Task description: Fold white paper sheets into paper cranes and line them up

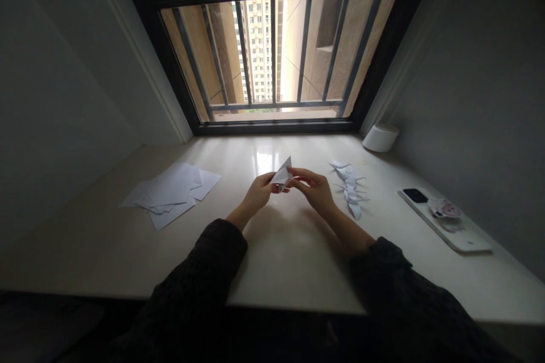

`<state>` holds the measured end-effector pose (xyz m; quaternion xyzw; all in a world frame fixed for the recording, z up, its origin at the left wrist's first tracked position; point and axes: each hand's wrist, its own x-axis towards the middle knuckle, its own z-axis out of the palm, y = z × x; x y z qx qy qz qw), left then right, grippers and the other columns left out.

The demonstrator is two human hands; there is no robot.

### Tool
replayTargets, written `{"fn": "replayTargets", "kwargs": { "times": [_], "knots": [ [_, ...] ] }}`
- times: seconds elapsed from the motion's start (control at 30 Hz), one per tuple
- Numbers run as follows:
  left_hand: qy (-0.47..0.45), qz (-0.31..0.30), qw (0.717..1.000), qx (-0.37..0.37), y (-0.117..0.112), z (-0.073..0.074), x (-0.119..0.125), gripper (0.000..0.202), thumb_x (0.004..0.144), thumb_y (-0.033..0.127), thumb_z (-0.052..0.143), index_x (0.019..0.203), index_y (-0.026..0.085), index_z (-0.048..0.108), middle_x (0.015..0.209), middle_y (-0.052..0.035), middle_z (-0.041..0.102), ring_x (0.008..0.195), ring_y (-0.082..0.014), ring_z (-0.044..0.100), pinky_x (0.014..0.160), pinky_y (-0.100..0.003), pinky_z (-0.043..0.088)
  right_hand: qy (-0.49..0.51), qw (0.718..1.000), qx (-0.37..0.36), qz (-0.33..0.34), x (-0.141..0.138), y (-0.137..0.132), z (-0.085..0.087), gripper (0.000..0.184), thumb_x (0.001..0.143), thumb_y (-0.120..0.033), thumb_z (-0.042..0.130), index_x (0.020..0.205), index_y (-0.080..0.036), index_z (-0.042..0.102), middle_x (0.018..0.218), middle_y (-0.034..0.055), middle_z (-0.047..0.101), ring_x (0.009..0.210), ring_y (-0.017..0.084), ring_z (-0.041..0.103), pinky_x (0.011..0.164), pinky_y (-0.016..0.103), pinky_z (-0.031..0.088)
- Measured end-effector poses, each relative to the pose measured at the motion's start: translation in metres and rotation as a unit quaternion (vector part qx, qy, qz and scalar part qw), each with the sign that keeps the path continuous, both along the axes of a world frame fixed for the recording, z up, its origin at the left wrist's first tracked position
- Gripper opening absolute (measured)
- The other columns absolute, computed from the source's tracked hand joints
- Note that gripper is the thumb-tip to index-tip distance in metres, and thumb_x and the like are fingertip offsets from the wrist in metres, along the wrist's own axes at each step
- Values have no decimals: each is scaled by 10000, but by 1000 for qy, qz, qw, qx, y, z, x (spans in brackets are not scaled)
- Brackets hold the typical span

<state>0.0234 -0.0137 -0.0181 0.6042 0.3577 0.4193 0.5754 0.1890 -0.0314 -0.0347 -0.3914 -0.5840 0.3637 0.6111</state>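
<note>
A small piece of folded white paper (282,173) is held up above the white sill, its pointed tip upward. My left hand (259,191) grips its left side, fingers closed around the lower edge. From the right, my right hand (314,187) pinches the paper's right edge between thumb and fingers. Some fingertips are hidden behind the paper. To the right of my right hand lie several folded paper cranes (349,186) in a row, wings and points sticking out. A loose stack of white paper sheets (170,190) is spread out to the left.
A phone (445,221) in a pale case with a round cartoon grip lies at the right. Behind it, a white cylindrical object (380,138) stands by the wall. A barred window (272,57) closes off the back of the glossy sill (281,272).
</note>
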Motion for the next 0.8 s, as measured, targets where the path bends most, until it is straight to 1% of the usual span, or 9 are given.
{"fn": "replayTargets", "kwargs": {
  "times": [0.13, 0.23, 0.37, 0.47, 0.63, 0.73, 0.8],
  "knots": [
    [1, -18, 1000, -5, -2, -3, 3, 215, 792, 207, 532, 932, 103, 658, 811, -88, 714, 720, -193, 694, 722, -323, 516, -6, 1000, 11, -11, -1, -2, 2, 364, 640, -328, 785, 993, -260, 729, 974, 36, 729, 882, 219, 666, 806, 378, 546],
    [2, -27, 1000, -7, -2, -5, 5, 202, 807, 217, 526, 919, 105, 652, 817, -90, 715, 706, -186, 693, 711, -318, 519, -46, 998, 22, -29, -1, -5, 3, 342, 667, -344, 765, 997, -264, 729, 976, 35, 732, 873, 220, 664, 803, 373, 543],
    [7, -27, 1000, -2, -2, -5, 5, 192, 802, 177, 511, 920, 110, 646, 834, -82, 714, 700, -172, 692, 702, -299, 516, -98, 993, 32, -54, 0, -8, 4, 333, 717, -338, 729, 1040, -255, 714, 926, 33, 739, 784, 200, 661, 750, 353, 548],
    [12, -28, 1000, 8, -1, -5, 5, 188, 807, 171, 501, 915, 116, 645, 819, -72, 710, 683, -161, 687, 678, -281, 509, -138, 986, 62, -76, 1, -10, 5, 320, 747, -329, 708, 1059, -257, 705, 924, 31, 738, 774, 195, 657, 733, 339, 543],
    [15, -13, 1000, 24, 0, -7, 6, 173, 812, 188, 511, 909, 131, 643, 793, -49, 698, 667, -152, 679, 668, -273, 502, -190, 970, 115, -95, 1, -13, 7, 315, 792, -323, 674, 1104, -281, 682, 993, 31, 730, 846, 198, 674, 779, 330, 529],
    [24, -10, 999, 29, 0, -6, 5, 178, 826, 234, 515, 900, 130, 639, 788, -55, 695, 684, -157, 676, 670, -275, 501, -227, 960, 127, -105, 3, -13, 6, 300, 819, -312, 647, 1117, -300, 672, 985, 24, 734, 837, 198, 680, 755, 325, 530],
    [46, -11, 998, 48, 0, -5, 3, 204, 846, 265, 497, 892, 129, 642, 793, -64, 695, 714, -164, 674, 672, -275, 501, -251, 953, 126, -110, 5, -12, 5, 292, 825, -305, 640, 1115, -301, 673, 961, 22, 739, 809, 199, 684, 721, 320, 534]
  ]
}}
